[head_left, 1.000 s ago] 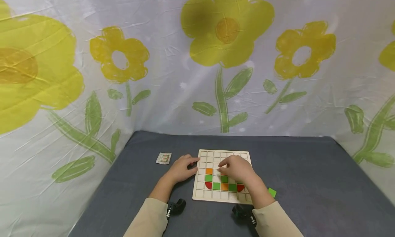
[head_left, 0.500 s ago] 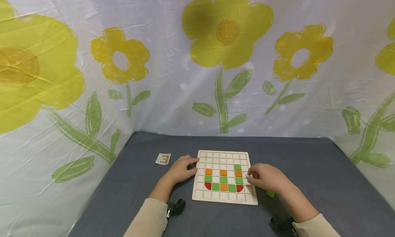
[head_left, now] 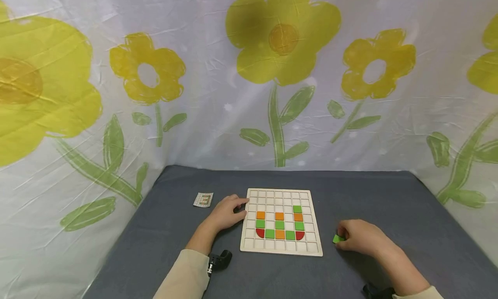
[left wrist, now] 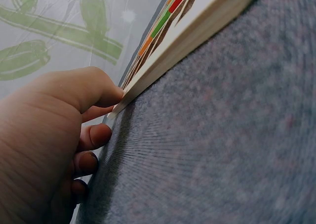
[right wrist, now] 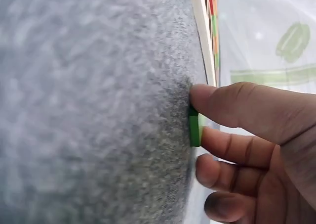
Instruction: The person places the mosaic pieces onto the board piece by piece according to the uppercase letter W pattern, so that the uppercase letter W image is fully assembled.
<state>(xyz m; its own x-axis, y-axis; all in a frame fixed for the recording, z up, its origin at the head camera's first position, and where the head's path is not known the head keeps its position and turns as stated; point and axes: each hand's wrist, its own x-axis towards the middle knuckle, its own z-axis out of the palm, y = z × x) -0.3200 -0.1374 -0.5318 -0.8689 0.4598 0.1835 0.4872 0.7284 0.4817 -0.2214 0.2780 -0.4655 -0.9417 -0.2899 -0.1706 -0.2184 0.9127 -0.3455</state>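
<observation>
A pale wooden grid board lies on the table with several green and orange square tiles and two red rounded ones in its cells. My left hand rests at the board's left edge, thumb and index finger touching it. In the left wrist view the thumb meets the board's side; the other fingers are loosely bent. Right of the board, my right hand pinches a loose green tile at the tabletop. The right wrist view has this green tile between thumb and index finger, partly hidden.
A small card with a printed grid pattern lies left of the board, beyond the left hand. Dark grey cloth covers the table. A white hanging sheet with yellow flowers encloses the back and sides.
My right hand has moved off the board to the right and down, and now pinches the loose green tile. The cells it covered show a green tile at the upper right. The left hand stays put.
</observation>
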